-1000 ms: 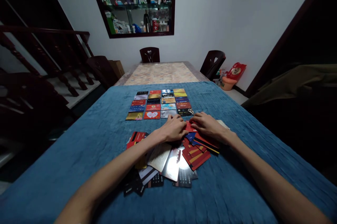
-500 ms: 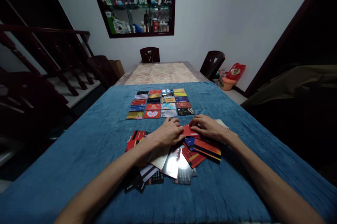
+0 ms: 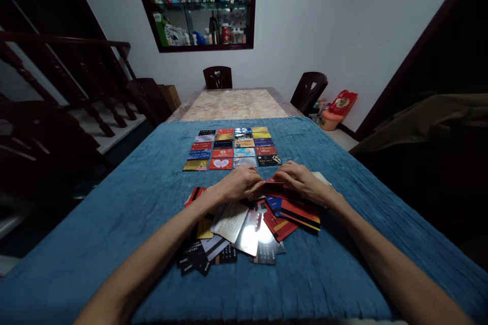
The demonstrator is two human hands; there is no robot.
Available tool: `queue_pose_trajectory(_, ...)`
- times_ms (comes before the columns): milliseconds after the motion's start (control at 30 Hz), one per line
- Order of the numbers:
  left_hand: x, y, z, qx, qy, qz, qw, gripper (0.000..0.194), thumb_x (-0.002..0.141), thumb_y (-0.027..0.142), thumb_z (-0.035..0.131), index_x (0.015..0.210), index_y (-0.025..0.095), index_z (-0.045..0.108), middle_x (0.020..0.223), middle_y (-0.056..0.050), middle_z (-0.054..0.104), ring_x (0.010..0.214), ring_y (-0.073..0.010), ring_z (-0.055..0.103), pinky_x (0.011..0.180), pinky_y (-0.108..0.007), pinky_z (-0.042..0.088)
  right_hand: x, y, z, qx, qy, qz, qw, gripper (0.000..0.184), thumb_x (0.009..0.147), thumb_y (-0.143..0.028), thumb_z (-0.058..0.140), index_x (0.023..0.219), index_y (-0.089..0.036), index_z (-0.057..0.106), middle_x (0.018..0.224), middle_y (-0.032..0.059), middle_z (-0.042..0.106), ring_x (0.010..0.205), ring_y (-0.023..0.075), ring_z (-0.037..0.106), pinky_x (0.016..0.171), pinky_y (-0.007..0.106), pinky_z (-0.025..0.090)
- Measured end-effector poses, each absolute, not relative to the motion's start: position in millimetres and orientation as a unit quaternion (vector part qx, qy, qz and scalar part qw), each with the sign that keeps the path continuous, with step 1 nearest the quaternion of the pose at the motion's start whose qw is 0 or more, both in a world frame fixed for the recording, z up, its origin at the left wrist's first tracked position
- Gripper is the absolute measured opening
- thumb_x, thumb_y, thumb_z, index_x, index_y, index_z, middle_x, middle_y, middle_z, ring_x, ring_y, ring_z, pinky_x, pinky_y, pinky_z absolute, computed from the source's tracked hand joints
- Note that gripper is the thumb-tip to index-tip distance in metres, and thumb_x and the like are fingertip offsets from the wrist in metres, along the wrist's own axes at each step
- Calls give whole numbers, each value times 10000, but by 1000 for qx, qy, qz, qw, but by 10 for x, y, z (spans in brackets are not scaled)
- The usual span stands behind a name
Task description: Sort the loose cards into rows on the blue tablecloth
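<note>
Between my two hands a red card (image 3: 275,189) is tipped up on edge. My left hand (image 3: 244,182) grips its left end with curled fingers. At its right end my right hand (image 3: 297,178) pinches it. Under and in front of them spreads a loose pile of cards: a white card (image 3: 231,220), a shiny silver card (image 3: 248,233), an orange card with a black stripe (image 3: 300,214) and several black cards (image 3: 194,258). Beyond the hands, several cards lie in neat columns, among them a red card with a white heart (image 3: 221,164) and a black card (image 3: 269,160).
A blue cloth (image 3: 133,203) covers the near part of the table, with a patterned tabletop (image 3: 232,104) behind. Dark chairs (image 3: 217,78) stand around it. A display cabinet (image 3: 198,50) is set in the wall. A red bag (image 3: 342,102) rests on an orange bin at right.
The red card has gone from lying nearly flat to tilted on edge between both hands. My left hand has shifted slightly, its fingers more curled.
</note>
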State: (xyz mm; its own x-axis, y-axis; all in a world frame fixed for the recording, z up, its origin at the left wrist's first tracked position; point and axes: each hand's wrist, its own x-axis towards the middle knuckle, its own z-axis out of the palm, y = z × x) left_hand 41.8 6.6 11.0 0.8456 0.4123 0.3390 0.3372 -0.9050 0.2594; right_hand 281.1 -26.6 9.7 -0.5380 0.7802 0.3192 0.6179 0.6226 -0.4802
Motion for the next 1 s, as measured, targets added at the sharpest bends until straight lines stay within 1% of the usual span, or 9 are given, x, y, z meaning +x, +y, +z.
queue_pose_trajectory(100, 407, 80, 120, 952, 205, 194, 120, 295, 976, 204, 450, 832, 140, 700, 779, -69, 676, 810, -167, 600, 753, -259, 445, 2803, -306, 122, -425, -838, 172, 296, 486, 1029, -433, 296, 839, -206, 681, 863, 61, 691, 835, 194, 587, 798, 340, 450)
queue_pose_trajectory(167, 397, 85, 122, 944, 228, 200, 130, 275, 963, 206, 469, 823, 137, 695, 785, -67, 667, 790, -163, 596, 728, -250, 444, 2802, -317, 125, -428, -830, 179, 311, 437, 1013, -422, 346, 859, -204, 691, 881, 64, 693, 840, 195, 597, 790, 335, 460)
queue_pose_trajectory(267, 380, 94, 116, 934, 255, 209, 139, 224, 929, 191, 505, 828, 142, 699, 798, -58, 654, 758, -153, 587, 690, -236, 439, 2803, -311, 109, -422, -834, 186, 305, 284, 949, -401, 503, 935, -200, 702, 916, 64, 700, 867, 203, 610, 793, 337, 468)
queue_pose_trajectory(333, 370, 102, 112, 929, 265, 211, 147, 197, 901, 161, 517, 854, 148, 708, 803, -50, 656, 746, -150, 583, 678, -233, 436, 2806, -291, 81, -419, -839, 185, 295, 220, 900, -363, 584, 976, -196, 705, 933, 65, 705, 877, 209, 614, 793, 340, 472)
queue_pose_trajectory(467, 352, 112, 113, 919, 283, 215, 169, 208, 851, 121, 537, 942, 158, 721, 852, -47, 690, 770, -155, 598, 704, -241, 457, 2820, -231, 2, -419, -843, 182, 284, 170, 867, -272, 591, 947, -185, 714, 905, 68, 705, 842, 209, 613, 777, 335, 474)
queue_pose_trajectory(667, 335, 132, 86, 913, 293, 219, 183, 333, 774, 68, 511, 1018, 164, 716, 942, -58, 721, 849, -179, 636, 775, -279, 499, 2830, -199, -72, -431, -841, 173, 277, 158, 873, -254, 569, 937, -180, 694, 925, 80, 699, 824, 209, 622, 750, 328, 483)
queue_pose_trajectory(833, 337, 150, 29, 913, 297, 223, 168, 370, 767, 64, 510, 1072, 161, 696, 990, -77, 723, 898, -204, 647, 802, -311, 512, 2815, -209, -100, -434, -836, 162, 293, 144, 868, -248, 578, 986, -207, 651, 936, 65, 699, 836, 211, 638, 754, 332, 500)
queue_pose_trajectory(900, 343, 145, 12, 912, 302, 224, 163, 385, 772, 61, 506, 1099, 157, 684, 996, -83, 719, 914, -211, 644, 819, -320, 513, 2810, -209, -112, -430, -835, 162, 302, 205, 869, -248, 576, 1063, -215, 632, 990, 70, 701, 875, 218, 647, 781, 344, 509)
queue_pose_trajectory(1000, 361, 127, -7, 910, 304, 224, 168, 425, 761, 46, 492, 1141, 135, 662, 1002, -97, 711, 926, -218, 638, 844, -339, 516, 2806, -207, -133, -427, -836, 146, 312, 351, 855, -220, 575, 1206, -226, 588, 1068, 77, 697, 924, 227, 653, 817, 358, 511)
